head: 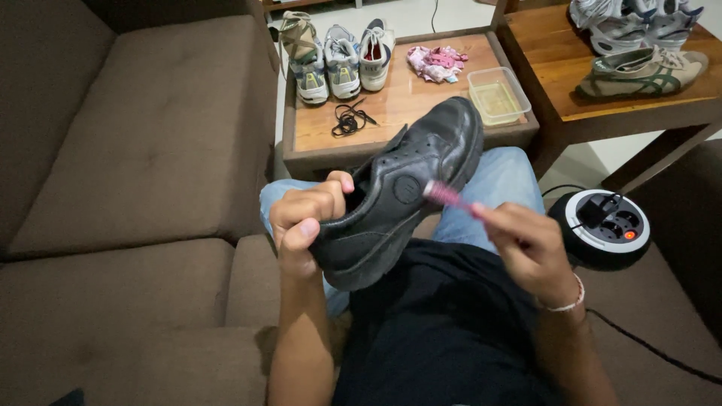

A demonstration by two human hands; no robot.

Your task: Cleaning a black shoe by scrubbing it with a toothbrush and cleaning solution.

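Frame centre: black shoe (398,203) is gripped at its heel opening by left hand (304,222). Pink brush (445,195) is pinched by right hand (526,248), bristles against the shoe's side.

shoe (406,195): black leather, dull sheen | table (398,105): glossy wood | tub (499,95): clear plastic | sofa (135,150): matt cloth

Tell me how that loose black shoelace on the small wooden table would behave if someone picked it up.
The black shoelace lies in a tangled heap, so it is probably floppy and would dangle and unravel. It looks thin, so likely very light. On the smooth wooden table it may slide easily when pushed.
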